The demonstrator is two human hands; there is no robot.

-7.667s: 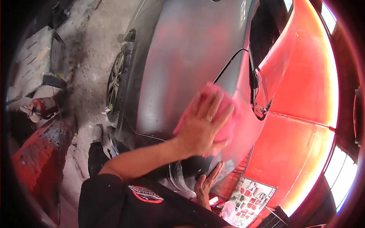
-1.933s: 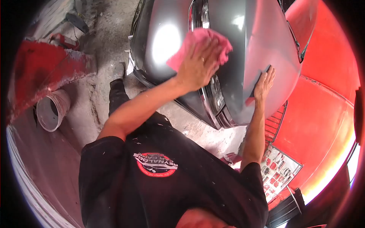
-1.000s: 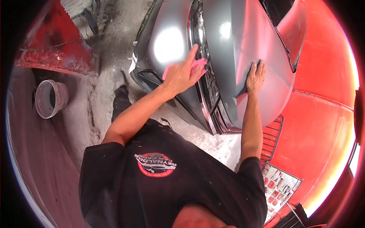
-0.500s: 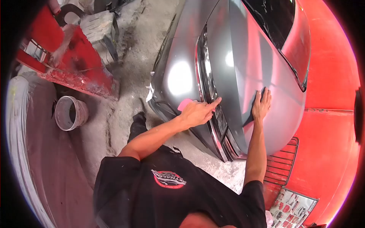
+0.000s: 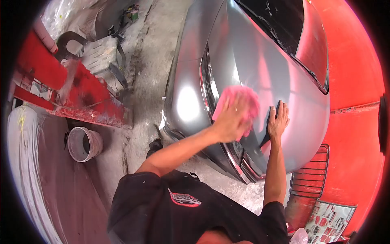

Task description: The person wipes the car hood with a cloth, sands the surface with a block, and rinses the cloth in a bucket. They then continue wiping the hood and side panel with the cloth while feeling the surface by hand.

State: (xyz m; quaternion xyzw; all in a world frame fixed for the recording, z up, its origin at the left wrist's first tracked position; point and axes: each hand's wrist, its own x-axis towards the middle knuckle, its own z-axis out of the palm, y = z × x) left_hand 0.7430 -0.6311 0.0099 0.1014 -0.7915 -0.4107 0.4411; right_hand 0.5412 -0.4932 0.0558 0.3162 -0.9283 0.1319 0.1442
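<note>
Left hand [image 5: 232,123]: pink cloth [image 5: 250,101] held beneath fingers | direction, long axis unclear | right hand [image 5: 278,123]: fingers slightly spread, on hood [image 5: 302,130]

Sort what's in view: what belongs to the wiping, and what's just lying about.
In the job:
- pink cloth, under the left hand
- glossy grey car hood, right hand flat on it

Apparently just about:
- round whitish bucket
- black metal rack
- grimy pale slatted chair
</note>
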